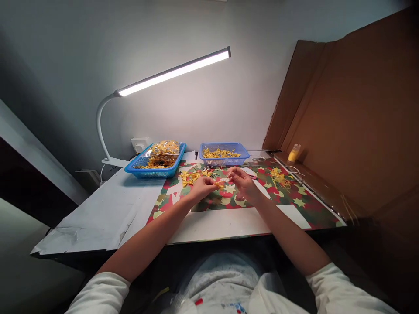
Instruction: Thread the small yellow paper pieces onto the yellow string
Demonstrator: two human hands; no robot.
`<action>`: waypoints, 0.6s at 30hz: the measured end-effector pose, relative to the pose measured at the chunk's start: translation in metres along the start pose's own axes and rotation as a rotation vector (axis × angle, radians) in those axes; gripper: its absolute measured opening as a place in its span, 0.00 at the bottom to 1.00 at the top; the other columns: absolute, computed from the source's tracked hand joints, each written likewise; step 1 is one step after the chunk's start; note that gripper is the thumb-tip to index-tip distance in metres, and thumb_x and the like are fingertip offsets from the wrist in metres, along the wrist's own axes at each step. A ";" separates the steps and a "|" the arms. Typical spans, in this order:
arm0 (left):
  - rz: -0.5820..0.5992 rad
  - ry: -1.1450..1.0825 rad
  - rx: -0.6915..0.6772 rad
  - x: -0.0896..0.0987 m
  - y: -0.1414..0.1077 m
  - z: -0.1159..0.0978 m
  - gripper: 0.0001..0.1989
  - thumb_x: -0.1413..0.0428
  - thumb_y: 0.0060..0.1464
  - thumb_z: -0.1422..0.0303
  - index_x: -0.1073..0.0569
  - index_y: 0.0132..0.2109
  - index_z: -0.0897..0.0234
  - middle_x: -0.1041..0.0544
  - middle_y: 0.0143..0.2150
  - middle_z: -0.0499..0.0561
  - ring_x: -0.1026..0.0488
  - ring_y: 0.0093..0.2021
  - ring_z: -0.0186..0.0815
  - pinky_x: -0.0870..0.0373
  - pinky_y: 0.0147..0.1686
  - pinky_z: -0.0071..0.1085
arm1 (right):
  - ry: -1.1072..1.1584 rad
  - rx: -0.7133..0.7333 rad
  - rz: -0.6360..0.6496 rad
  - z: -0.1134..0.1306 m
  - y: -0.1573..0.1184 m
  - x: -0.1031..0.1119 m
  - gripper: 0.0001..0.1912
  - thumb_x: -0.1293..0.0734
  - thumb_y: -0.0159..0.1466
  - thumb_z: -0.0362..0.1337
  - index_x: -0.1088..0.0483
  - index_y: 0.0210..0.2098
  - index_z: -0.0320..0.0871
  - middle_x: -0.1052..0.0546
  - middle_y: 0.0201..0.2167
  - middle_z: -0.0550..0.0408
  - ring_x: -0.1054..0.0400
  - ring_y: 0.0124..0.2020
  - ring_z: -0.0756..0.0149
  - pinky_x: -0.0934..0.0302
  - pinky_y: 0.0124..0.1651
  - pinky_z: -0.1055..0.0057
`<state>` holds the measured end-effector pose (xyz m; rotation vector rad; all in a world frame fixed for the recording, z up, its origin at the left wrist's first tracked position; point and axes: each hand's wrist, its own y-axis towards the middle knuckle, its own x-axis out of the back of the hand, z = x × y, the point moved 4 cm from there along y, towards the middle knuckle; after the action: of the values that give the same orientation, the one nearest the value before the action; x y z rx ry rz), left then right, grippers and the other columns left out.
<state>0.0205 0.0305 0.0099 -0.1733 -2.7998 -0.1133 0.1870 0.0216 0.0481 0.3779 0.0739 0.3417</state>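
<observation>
At the center of the frame, the left hand [203, 187] pinches a small yellow bow [219, 186] — the right hand [241, 181], fingers curled, hovers just beside it; whether it grips anything, I cannot tell. Beyond — two baskets [156, 173].

A small yellow ribbon bow [220, 185] sits pinched in the left fingers [213, 183], above the patterned mat [240, 198].

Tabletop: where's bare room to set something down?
The white covering in front of the blue basket, left of the forearms, looks bare; so does the front strip between them. It's crowded beyond the left hand: yellow bows, purple basket.
</observation>
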 end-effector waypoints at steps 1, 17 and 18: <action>-0.008 0.001 0.015 0.000 0.001 0.001 0.13 0.38 0.36 0.61 0.30 0.22 0.66 0.37 0.16 0.42 0.46 0.18 0.24 0.53 0.19 0.25 | 0.016 0.010 -0.002 0.006 0.000 0.003 0.17 0.34 0.56 0.53 0.37 0.30 0.45 0.33 0.32 0.55 0.37 0.33 0.68 0.38 0.39 0.70; -0.030 0.119 -0.022 0.004 0.005 0.002 0.10 0.40 0.37 0.65 0.31 0.21 0.66 0.35 0.17 0.44 0.40 0.20 0.27 0.47 0.21 0.25 | 0.022 0.246 -0.134 0.102 -0.002 0.053 0.16 0.30 0.55 0.50 0.37 0.28 0.48 0.44 0.20 0.63 0.44 0.22 0.72 0.38 0.32 0.69; -0.038 0.158 -0.044 0.005 0.004 0.001 0.09 0.40 0.38 0.65 0.31 0.21 0.66 0.34 0.18 0.45 0.38 0.21 0.28 0.46 0.22 0.26 | 0.013 0.260 -0.141 0.107 -0.002 0.055 0.16 0.30 0.55 0.50 0.37 0.28 0.48 0.45 0.20 0.63 0.45 0.21 0.73 0.38 0.32 0.69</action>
<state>0.0163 0.0351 0.0109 -0.1167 -2.6453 -0.1899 0.2534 0.0010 0.1464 0.6245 0.1580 0.1948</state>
